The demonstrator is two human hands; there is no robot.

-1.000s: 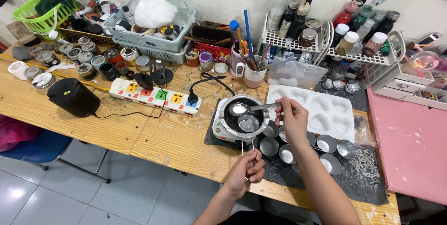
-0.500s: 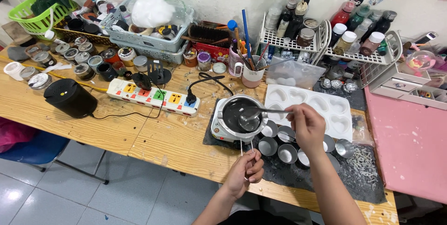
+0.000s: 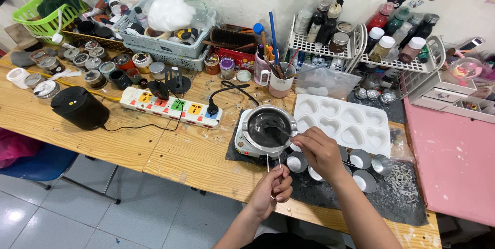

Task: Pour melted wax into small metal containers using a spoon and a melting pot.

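A small metal pot (image 3: 267, 125) of dark liquid sits on a white heater base (image 3: 242, 146) on a dark mat. My right hand (image 3: 315, 152) holds a metal spoon (image 3: 277, 131) whose bowl is down in the dark liquid. My left hand (image 3: 273, 189) is closed around the pot's thin wire handle (image 3: 273, 164) at the table's front edge. Several small round metal cups (image 3: 362, 159) stand just right of the pot, partly hidden by my right hand. A white heart-shaped mould tray (image 3: 344, 121) lies behind them.
A white power strip (image 3: 170, 106) with coloured sockets and a black round speaker (image 3: 80, 108) lie to the left. Jars, a mug of brushes (image 3: 281, 83), baskets and white racks of bottles (image 3: 397, 48) crowd the back. A pink surface (image 3: 454, 161) is at the right.
My right hand has come down and toward me, bringing the spoon from raised over the pot into the dark liquid. My left hand has stayed on the wire handle.
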